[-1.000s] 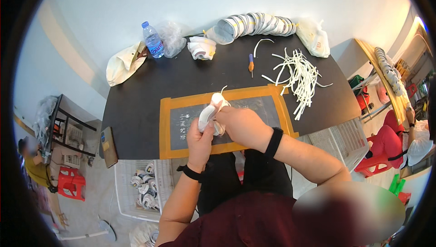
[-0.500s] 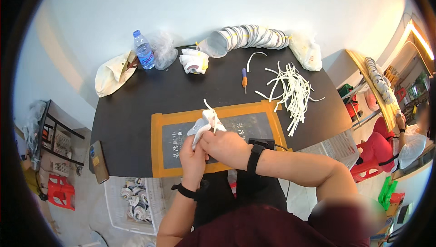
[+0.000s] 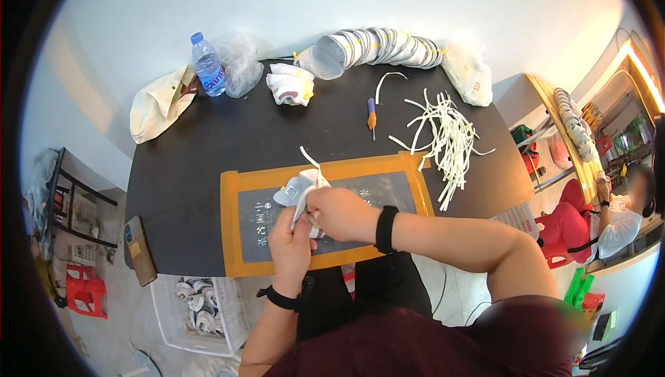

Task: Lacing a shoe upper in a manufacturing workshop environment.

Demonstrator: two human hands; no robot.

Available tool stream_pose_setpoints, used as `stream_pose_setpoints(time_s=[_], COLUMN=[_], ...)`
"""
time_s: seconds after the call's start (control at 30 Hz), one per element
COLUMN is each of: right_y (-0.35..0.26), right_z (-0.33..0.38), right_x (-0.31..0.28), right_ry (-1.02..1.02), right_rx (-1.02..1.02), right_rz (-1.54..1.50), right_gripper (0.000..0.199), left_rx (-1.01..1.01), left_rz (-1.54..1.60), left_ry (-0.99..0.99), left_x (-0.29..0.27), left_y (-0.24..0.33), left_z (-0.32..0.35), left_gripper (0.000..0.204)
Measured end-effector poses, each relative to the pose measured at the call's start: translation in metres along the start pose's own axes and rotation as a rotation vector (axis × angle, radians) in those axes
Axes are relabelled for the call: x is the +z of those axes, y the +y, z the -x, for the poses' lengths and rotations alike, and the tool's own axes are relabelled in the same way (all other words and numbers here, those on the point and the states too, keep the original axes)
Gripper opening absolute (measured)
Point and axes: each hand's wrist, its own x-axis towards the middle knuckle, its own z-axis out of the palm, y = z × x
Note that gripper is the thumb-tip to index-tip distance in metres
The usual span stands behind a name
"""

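Note:
Both hands meet over a dark printed mat [image 3: 253, 260] edged with orange tape. My left hand [image 3: 291, 249] is closed on the lower edge of a small white-and-grey fabric piece [image 3: 294, 191], whose exact kind I cannot make out. From the right, my right hand [image 3: 336, 214] bends over the same piece with its fingers closed; its fingertips and what they pinch are mostly hidden. A narrow white strip [image 3: 311, 158] sticks up from the far side of the piece.
A pile of white strips [image 3: 450, 141] lies at the right, beside an orange-and-blue screwdriver [image 3: 372, 117]. Along the back stand a water bottle [image 3: 207, 65] and a row of nested grey-white pieces [image 3: 381, 48]. A phone [image 3: 140, 251] rests at the left edge. A white basket [image 3: 163, 314] sits below.
The view has shifted slightly. Both hands stay together on the fabric piece; my right hand has turned a little over it, and the piece's grey part shows more.

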Motion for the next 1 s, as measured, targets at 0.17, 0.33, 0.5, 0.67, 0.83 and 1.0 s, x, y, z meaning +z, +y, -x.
stream_pose_setpoints(time_s=[0.17,0.33,0.5,0.67,0.83,1.0], right_y=[-0.005,-0.005,-0.002,0.001,0.001,0.003], right_z=[0.006,-0.01,0.004,-0.013,-0.003,-0.009], right_x=[0.009,-0.006,0.012,0.001,0.013,0.013], right_ry=[0.073,-0.172,0.099,-0.055,0.081,0.1], right_rx=[-0.179,0.253,0.012,0.271,0.032,0.047], right_rz=[0.225,-0.187,-0.025,-0.333,-0.024,-0.165], right_gripper=[0.011,0.014,0.013,0.006,0.009,0.009], left_rx=[-0.043,-0.096,-0.067,-0.074,-0.101,-0.098], left_rz=[-0.039,0.037,-0.019,0.014,0.048,0.124], left_ry=[-0.006,-0.013,-0.021,-0.029,-0.056,-0.062], left_x=[-0.002,-0.002,-0.003,-0.001,-0.004,-0.007], left_y=[0.002,0.007,0.009,0.009,0.007,0.005], left_z=[-0.002,-0.003,-0.005,-0.005,-0.006,-0.005], left_gripper=[0.018,0.017,0.018,0.018,0.018,0.02])
